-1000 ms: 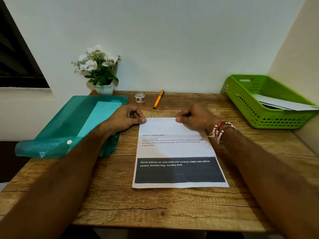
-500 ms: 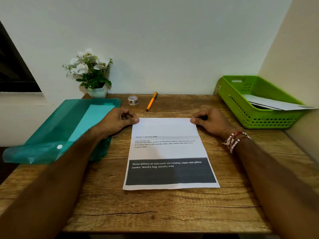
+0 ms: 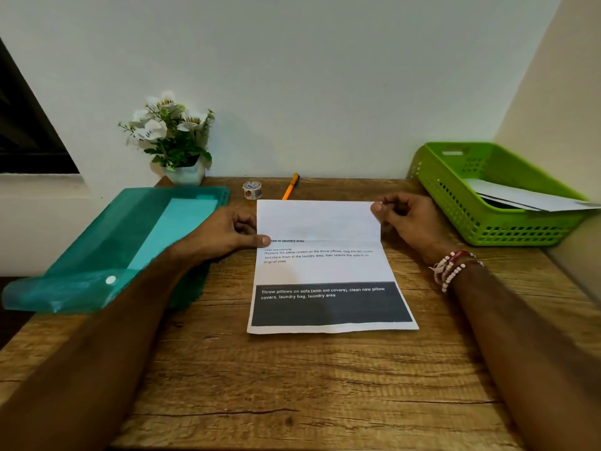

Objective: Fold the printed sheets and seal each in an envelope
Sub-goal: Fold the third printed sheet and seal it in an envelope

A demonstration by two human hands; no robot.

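Pinching opposite edges of the printed sheet, left hand and right hand fingers curl.

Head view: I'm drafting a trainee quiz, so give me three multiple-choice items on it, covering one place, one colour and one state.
1. Where is the pen?
A) on the floor
B) on the desk behind the printed sheet, beside the tape roll
C) in a cup

2. What colour is the basket on the right?
A) red
B) blue
C) green

3. How is the sheet's top part?
A) folded over toward the person
B) torn off
C) crumpled into a ball

Answers:
1 B: it lies past the sheet's far edge, right of the roll.
2 C: its lattice walls are bright green.
3 A: a blank flap covers the upper text, with the left hand and right hand holding its edges.
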